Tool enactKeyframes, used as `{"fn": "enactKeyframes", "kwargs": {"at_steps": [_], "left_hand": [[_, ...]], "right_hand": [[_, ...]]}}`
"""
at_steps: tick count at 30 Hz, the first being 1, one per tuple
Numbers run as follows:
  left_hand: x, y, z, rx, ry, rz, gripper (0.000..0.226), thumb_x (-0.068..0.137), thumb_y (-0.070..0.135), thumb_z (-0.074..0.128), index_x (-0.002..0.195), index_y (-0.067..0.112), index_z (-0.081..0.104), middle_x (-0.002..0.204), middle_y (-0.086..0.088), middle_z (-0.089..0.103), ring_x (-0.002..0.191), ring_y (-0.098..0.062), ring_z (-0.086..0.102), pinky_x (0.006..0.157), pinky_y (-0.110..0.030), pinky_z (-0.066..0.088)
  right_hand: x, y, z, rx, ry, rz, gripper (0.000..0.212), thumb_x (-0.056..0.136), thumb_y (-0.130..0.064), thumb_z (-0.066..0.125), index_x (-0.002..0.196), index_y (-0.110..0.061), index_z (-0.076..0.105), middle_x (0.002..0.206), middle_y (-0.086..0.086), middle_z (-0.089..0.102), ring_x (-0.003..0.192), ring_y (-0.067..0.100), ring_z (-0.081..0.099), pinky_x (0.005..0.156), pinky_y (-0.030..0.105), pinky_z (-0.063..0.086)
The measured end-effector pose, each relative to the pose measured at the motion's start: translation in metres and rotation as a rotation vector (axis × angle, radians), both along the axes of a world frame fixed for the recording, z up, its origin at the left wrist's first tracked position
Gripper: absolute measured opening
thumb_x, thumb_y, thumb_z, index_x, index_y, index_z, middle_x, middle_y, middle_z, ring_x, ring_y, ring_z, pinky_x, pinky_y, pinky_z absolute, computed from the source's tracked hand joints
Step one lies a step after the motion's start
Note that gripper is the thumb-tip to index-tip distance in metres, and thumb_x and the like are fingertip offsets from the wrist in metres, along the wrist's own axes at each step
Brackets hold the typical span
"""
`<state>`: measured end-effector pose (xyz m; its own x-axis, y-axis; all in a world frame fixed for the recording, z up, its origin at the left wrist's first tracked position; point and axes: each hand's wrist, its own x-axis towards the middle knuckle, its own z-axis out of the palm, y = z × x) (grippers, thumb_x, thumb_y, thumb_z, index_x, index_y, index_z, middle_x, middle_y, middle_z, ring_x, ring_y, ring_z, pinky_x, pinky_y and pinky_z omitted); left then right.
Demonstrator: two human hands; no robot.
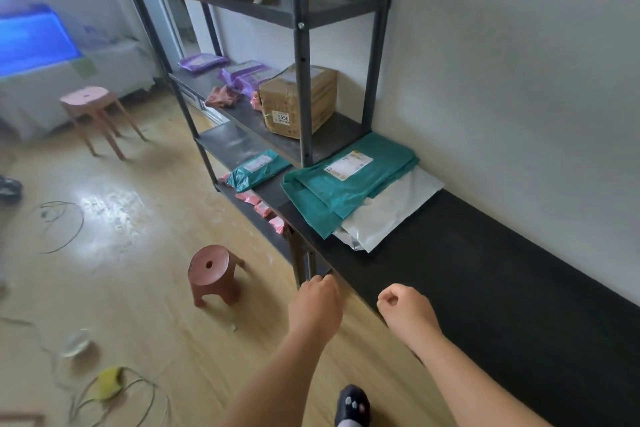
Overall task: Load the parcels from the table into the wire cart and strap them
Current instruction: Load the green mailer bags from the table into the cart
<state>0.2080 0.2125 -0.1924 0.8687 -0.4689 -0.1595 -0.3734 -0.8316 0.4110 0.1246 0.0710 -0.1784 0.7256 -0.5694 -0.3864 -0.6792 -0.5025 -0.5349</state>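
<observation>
Left hand (317, 298) and right hand (403, 305), curled and empty, beside the worktop (485, 270); teal poly mailer (346, 187) looks soft, light, best gripped edgewise.

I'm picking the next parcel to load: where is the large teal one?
Head view, centre-right: the large teal parcel lies on the black table, atop a white mailer, beside the shelf rack.
</observation>
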Motion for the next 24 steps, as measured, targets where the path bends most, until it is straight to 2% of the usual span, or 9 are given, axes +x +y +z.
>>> {"fn": "enactKeyframes", "kwargs": {"at_steps": [5, 14, 22, 24], "left_hand": [[0.064, -0.036, 0.014, 0.025, -0.048, 0.0, 0.019, 0.098, 0.024, 0.04, 0.102, 0.02, 0.059, 0.1, 0.002, 0.059, 0.09, -0.018, 0.057, 0.077, -0.035, 0.052], [0.129, -0.103, 0.012, 0.088, -0.069, -0.06, 0.03, 0.095, 0.024, 0.045, 0.124, 0.022, 0.052, 0.117, 0.002, 0.053, 0.109, -0.02, 0.05, 0.079, -0.031, 0.042], [0.158, -0.138, -0.001, 0.102, -0.111, -0.045, 0.055, 0.092, 0.03, 0.053, 0.143, 0.022, 0.034, 0.14, -0.001, 0.038, 0.13, -0.022, 0.035, 0.102, -0.032, 0.036], [0.166, -0.146, -0.004, 0.091, -0.129, -0.055, 0.058, 0.09, 0.031, 0.054, 0.143, 0.022, 0.033, 0.142, 0.0, 0.037, 0.132, -0.022, 0.034, 0.105, -0.032, 0.034]], "right_hand": [[0.059, -0.035, 0.004, 0.043, -0.038, -0.004, 0.012, 0.095, -0.029, 0.055, 0.101, -0.027, 0.066, 0.096, -0.009, 0.065, 0.088, 0.01, 0.062, 0.078, 0.03, 0.054], [0.134, -0.1, -0.001, 0.164, -0.073, -0.084, 0.015, 0.096, -0.026, 0.053, 0.103, -0.024, 0.067, 0.103, -0.005, 0.067, 0.092, 0.014, 0.066, 0.082, 0.032, 0.056], [0.157, -0.12, -0.01, 0.276, -0.054, -0.104, 0.022, 0.095, -0.025, 0.054, 0.112, -0.021, 0.066, 0.105, 0.0, 0.069, 0.095, 0.016, 0.065, 0.069, 0.025, 0.05], [0.165, -0.126, -0.01, 0.294, -0.052, -0.129, 0.022, 0.094, -0.024, 0.054, 0.112, -0.021, 0.067, 0.105, 0.0, 0.069, 0.095, 0.017, 0.065, 0.072, 0.027, 0.053]]}}
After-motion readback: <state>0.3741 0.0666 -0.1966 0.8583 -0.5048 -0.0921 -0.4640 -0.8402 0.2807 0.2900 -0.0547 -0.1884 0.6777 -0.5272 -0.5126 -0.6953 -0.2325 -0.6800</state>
